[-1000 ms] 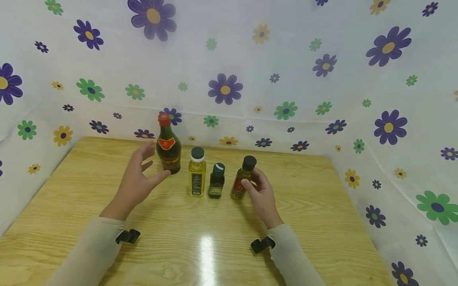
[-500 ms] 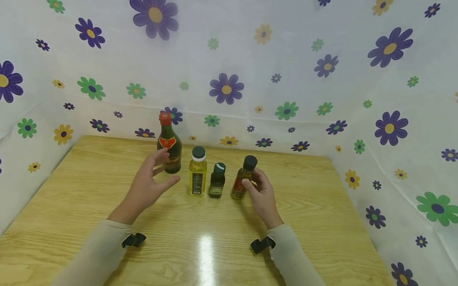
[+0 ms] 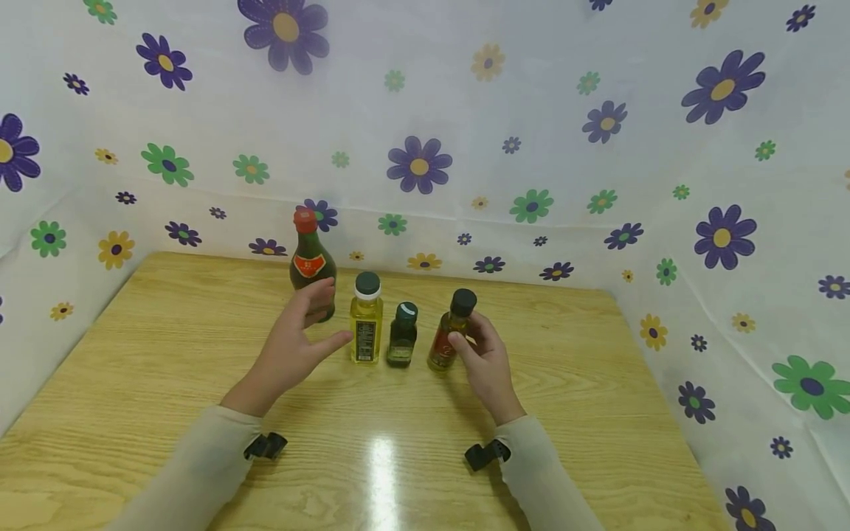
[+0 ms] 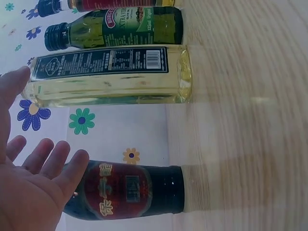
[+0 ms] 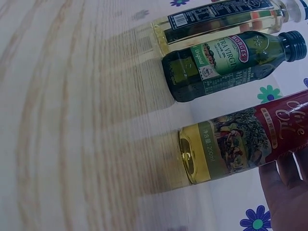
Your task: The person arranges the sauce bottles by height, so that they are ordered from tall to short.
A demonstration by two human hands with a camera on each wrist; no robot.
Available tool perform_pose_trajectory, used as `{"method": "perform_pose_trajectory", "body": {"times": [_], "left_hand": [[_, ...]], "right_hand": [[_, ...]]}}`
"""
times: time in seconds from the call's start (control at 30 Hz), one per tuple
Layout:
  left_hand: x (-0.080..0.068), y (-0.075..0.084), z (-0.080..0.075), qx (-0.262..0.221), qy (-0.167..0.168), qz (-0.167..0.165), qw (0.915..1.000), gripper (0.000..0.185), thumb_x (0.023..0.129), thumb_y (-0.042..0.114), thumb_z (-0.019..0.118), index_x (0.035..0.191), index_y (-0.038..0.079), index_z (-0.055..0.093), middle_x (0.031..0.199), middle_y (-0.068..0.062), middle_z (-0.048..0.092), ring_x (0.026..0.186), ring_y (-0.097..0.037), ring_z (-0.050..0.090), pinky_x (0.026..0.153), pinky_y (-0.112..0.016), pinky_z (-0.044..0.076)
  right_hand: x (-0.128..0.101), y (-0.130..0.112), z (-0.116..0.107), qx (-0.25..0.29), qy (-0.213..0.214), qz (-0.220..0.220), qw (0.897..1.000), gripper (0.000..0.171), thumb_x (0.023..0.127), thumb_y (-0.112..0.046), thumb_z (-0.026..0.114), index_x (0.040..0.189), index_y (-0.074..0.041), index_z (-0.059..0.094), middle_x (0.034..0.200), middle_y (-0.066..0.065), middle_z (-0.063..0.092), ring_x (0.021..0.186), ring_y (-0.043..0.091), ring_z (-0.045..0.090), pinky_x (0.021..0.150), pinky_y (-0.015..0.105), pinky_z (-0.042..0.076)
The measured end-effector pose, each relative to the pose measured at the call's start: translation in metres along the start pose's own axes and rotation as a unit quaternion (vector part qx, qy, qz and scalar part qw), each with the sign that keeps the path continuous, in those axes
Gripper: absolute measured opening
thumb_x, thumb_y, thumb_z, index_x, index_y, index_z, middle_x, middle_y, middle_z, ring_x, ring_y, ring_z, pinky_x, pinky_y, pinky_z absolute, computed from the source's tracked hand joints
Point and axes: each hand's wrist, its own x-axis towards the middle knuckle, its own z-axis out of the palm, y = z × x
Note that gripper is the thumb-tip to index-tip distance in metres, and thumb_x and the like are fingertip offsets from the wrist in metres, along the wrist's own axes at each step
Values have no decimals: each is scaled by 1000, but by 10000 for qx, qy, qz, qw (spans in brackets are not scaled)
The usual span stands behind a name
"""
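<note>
Four bottles stand in a row on the wooden table (image 3: 153,354). From left: a dark bottle with a red cap (image 3: 311,262) (image 4: 130,190), a clear bottle of yellow oil (image 3: 366,321) (image 4: 110,74) (image 5: 216,21), a small green olive oil bottle (image 3: 402,335) (image 4: 120,29) (image 5: 226,60), and a red-labelled olive oil bottle (image 3: 450,330) (image 5: 240,144). My right hand (image 3: 474,343) (image 5: 284,192) grips the red-labelled bottle, which leans slightly. My left hand (image 3: 317,322) (image 4: 29,187) hovers with spread fingers, holding nothing, in front of the dark bottle and just left of the yellow oil bottle.
Flower-printed white sheeting (image 3: 425,133) walls the table in at the back and on both sides. Bare wood lies in front of the bottles and to both sides, with a glare spot (image 3: 384,457) near me.
My left hand has moved right, from beside the dark bottle to close by the yellow oil bottle. My right hand keeps its grip on the red-labelled bottle.
</note>
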Motion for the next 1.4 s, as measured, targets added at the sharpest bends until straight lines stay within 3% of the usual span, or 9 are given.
{"method": "perform_pose_trajectory", "body": {"times": [0.13,0.43,0.7,1.1,1.4], "left_hand": [[2,2,6,-22,-46,-58,10000,80,78,42,75,144,33,32,141,6,41,128,-20,43,103,-45,42],[11,7,16,-55,-261,-150,9995,81,79,40,76,145,27,31,143,5,38,129,-22,42,104,-48,40],[15,11,27,-33,-435,-486,9979,76,83,38,72,145,25,31,141,2,39,129,-24,41,103,-47,40],[12,12,38,197,-205,-449,9986,67,86,36,69,142,23,36,131,1,46,120,-21,47,98,-48,45],[8,7,39,163,-185,-343,9991,66,88,33,66,144,22,33,134,1,45,123,-21,45,98,-48,44]], "right_hand": [[0,0,0,-12,8,10,10000,41,95,-10,57,135,-8,48,128,11,54,119,19,52,98,32,46],[2,-1,-1,4,56,-20,10000,40,94,-9,58,133,-8,49,127,10,55,118,19,53,99,32,45],[7,-4,-2,115,110,-181,9997,39,94,-7,58,132,-5,50,127,10,55,118,19,53,98,30,46],[2,-2,0,171,60,-93,9998,40,93,-5,58,133,-6,50,126,10,56,117,20,53,97,31,47],[1,8,-1,46,35,-36,10000,41,94,-8,58,134,-11,50,126,9,56,116,18,54,98,31,46]]}}
